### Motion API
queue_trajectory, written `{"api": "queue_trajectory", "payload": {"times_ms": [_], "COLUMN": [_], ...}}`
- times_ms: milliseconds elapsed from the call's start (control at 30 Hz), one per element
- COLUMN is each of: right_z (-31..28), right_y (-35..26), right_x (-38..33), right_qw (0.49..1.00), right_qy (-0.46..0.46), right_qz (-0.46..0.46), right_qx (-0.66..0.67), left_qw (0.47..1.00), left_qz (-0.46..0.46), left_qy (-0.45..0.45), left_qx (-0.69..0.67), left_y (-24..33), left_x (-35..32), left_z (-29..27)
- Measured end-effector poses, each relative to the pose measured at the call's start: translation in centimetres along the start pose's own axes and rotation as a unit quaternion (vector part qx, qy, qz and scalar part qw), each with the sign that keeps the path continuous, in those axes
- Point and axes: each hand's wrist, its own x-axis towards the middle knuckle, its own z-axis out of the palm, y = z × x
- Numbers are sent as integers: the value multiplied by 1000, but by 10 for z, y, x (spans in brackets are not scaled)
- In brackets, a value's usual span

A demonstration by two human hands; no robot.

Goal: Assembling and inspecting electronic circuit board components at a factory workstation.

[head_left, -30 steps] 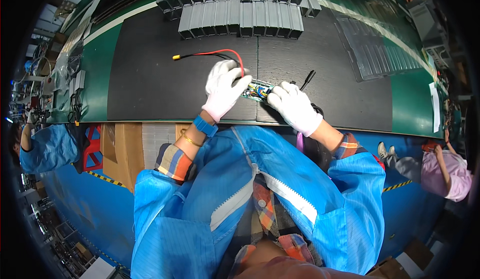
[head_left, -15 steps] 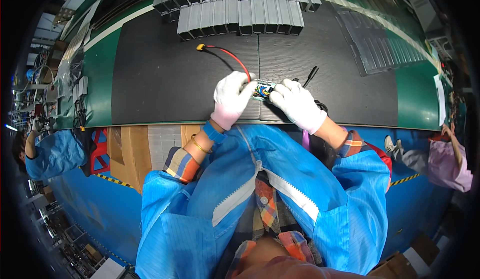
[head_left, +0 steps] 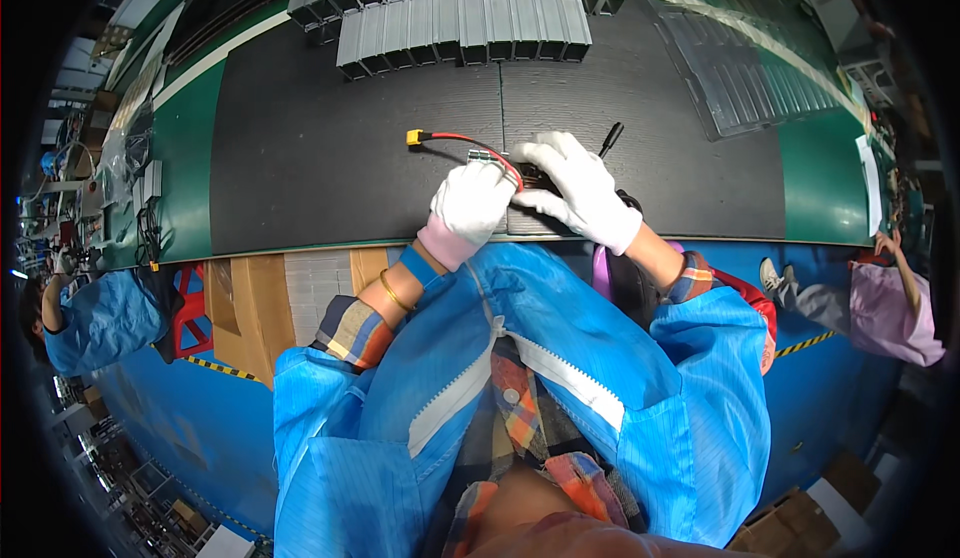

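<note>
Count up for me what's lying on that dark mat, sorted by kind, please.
Rows of grey ribbed blocks: 2
Small part with a red wire and yellow plug, under both gloved hands: 1
Black pen-like tool: 1
Clear ribbed tray: 1
Gloved hands, left hand and right hand: 2
Total: 7

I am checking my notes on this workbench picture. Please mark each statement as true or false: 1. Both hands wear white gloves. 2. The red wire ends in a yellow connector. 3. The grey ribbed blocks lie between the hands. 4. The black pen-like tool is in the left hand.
1. True: the left hand and the right hand wear white gloves.
2. True: the red wire ends in a yellow connector.
3. False: the grey ribbed blocks lie at the far side of the black mat.
4. False: the black pen-like tool lies on the mat beyond the right hand.
</note>
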Motion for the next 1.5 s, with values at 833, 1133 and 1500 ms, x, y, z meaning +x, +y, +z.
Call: {"api": "queue_trajectory", "payload": {"times_ms": [833, 1133, 1500], "right_z": [12, 18, -17], "right_y": [3, 9, -44], "right_x": [-8, -11, -5], "right_qw": [976, 981, 928], "right_qy": [-18, -22, -26], "right_qz": [-57, -54, -259], "right_qx": [-212, -185, -268], "left_qw": [996, 961, 589], "left_qz": [57, -217, -478], "left_qy": [-46, 93, -57], "left_qx": [54, -141, -649], "left_y": [2, -1, 16], "left_x": [13, 9, -1], "left_z": [-4, -39, -61]}}
